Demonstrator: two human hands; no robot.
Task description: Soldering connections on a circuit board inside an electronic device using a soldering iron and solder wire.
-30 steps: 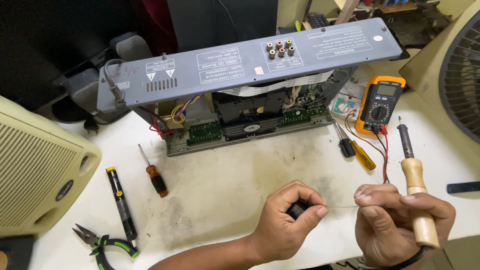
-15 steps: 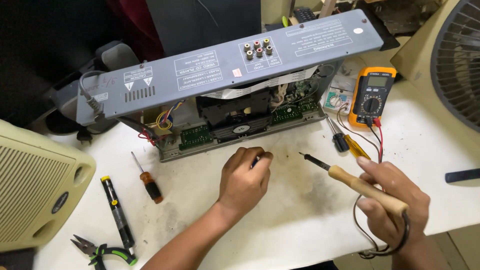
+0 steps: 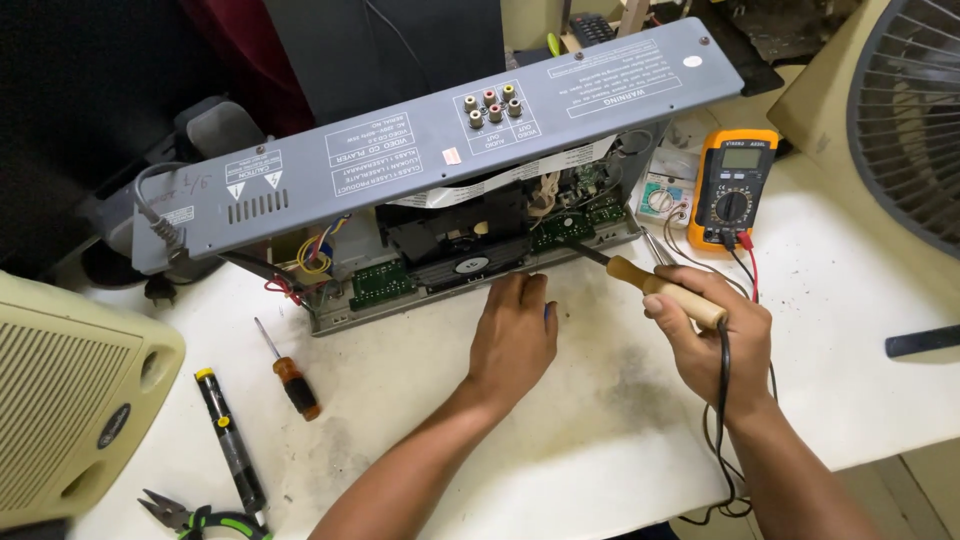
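Two hands | left hand [image 3: 512,335] open, palm-down at player [image 3: 440,190] | right hand [image 3: 715,335] gripping soldering iron [image 3: 640,280]

player cover [image 3: 430,150]: blue-grey, white print, red, white and yellow sockets
circuit boards [image 3: 380,283]: green
soldering iron [image 3: 660,290]: tan wood handle, black cord
multimeter [image 3: 733,188]: orange case, black face, grey screen; red and black leads
screwdriver [image 3: 291,377]: orange and black handle
pliers [image 3: 205,520]: green and black grips, near front left edge
tabletop [image 3: 880,300]: white, grey smudges mid-front
speaker [image 3: 60,400]: cream, ribbed grille
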